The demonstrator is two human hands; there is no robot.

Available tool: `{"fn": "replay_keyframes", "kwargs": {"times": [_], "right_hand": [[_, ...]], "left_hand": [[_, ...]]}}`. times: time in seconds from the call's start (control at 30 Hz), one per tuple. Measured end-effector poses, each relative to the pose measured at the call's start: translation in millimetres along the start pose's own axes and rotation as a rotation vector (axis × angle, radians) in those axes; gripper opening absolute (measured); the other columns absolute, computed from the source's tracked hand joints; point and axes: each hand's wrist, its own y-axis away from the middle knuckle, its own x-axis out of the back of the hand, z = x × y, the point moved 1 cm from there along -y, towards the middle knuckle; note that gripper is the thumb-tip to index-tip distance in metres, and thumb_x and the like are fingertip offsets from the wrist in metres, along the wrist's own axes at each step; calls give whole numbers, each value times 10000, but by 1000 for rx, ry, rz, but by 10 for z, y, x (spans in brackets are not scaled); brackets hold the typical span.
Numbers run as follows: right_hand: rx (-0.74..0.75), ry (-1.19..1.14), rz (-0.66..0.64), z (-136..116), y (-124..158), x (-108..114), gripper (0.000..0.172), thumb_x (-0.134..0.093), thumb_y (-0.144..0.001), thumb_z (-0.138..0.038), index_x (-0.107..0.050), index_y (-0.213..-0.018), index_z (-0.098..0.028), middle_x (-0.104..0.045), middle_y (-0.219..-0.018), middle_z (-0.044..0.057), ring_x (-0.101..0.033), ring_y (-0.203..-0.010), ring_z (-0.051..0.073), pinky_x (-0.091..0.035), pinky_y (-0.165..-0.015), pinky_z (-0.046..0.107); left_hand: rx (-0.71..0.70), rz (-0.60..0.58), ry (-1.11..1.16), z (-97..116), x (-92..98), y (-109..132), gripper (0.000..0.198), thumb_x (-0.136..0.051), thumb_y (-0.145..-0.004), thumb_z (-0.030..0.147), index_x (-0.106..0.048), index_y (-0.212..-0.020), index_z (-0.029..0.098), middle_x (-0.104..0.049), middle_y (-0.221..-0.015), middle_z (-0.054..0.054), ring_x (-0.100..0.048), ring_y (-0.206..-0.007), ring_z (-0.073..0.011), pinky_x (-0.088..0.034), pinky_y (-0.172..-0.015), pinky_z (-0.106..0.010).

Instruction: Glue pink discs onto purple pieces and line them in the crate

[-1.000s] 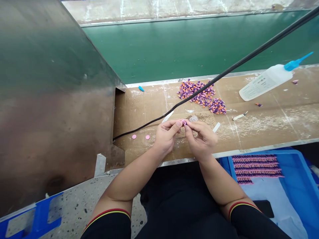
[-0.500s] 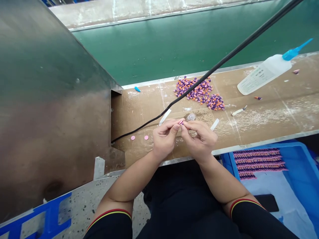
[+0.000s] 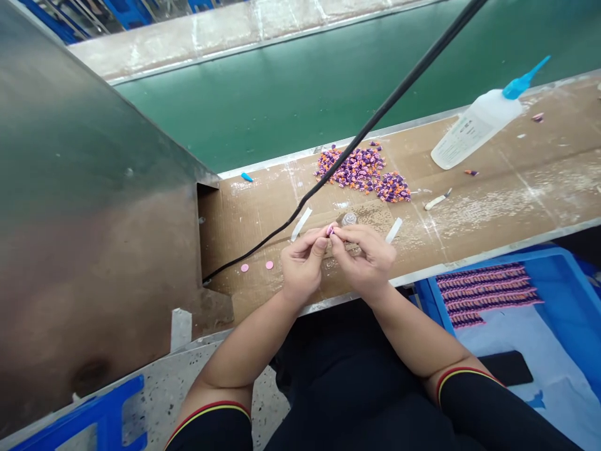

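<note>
My left hand point(image 3: 303, 266) and my right hand point(image 3: 365, 258) meet over the near edge of the cardboard-covered bench point(image 3: 493, 207). Both pinch one tiny pink and purple piece point(image 3: 330, 231) between thumb and fingertips. A pile of purple and orange small pieces point(image 3: 361, 172) lies just beyond my hands. A small clear cap point(image 3: 349, 218) sits right behind my fingers. Two pink discs point(image 3: 256, 266) lie on the cardboard to the left of my left hand.
A white squeeze bottle with a blue nozzle point(image 3: 474, 128) lies at the right. A black cable point(image 3: 375, 119) crosses diagonally overhead. A metal panel point(image 3: 94, 219) walls off the left. A blue crate point(image 3: 554, 307) at lower right holds rows of purple pieces point(image 3: 488, 291). A green conveyor belt point(image 3: 305, 88) runs behind.
My view has tilted and shifted, so the bench contents sit a little further left and higher. Both hands stay pinched together on the small piece.
</note>
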Motion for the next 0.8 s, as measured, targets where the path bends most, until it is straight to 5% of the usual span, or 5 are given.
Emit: {"fn": "replay_keyframes", "kwargs": {"times": [0.13,0.27,0.43,0.6,0.8], "right_hand": [[-101,-33,-122,136,-87,222,111,-703,-1007,-201,-795,-1035,-256,-819,-941,23,-783,-855,179,-683,-746,326],[-199,125,-274,515,-255,804,130,-693,-990,-261,-790,-1075,-242,-812,-989,32,-760,-824,173,-670,-751,321],[-84,524,-584,1021,-399,1482,139,-627,-935,-198,-756,-901,-235,-757,-917,54,-700,-747,192,-595,-671,316],[77,650,-834,1204,-304,1597,229,-555,-982,-174,-771,-977,-249,-760,-1008,85,-717,-888,240,-579,-719,339],[-65,455,-689,1203,-190,1614,372,-594,-920,-137,-749,-1247,-224,-767,-1124,86,-729,-924,226,-632,-848,382]], "left_hand": [[117,-119,120,-64,-20,-14,397,-816,-933,539,-821,-1249,298,-832,-1204,-117,-795,-868,-187,-648,-712,-280],[168,-134,226,-39,-49,-53,407,-825,-931,518,-803,-1282,313,-829,-1207,-125,-782,-892,-184,-598,-632,-245],[177,-88,238,8,-44,-90,329,-850,-903,520,-855,-1142,294,-849,-1076,-106,-726,-783,-145,-557,-593,-228],[133,-89,167,-11,-7,-110,288,-820,-927,523,-874,-1053,271,-836,-969,-96,-690,-718,-128,-546,-585,-226],[-284,-154,-232,67,12,-106,188,-692,-1026,329,-865,-1064,264,-831,-901,-58,-758,-766,-158,-642,-737,-290]]}}
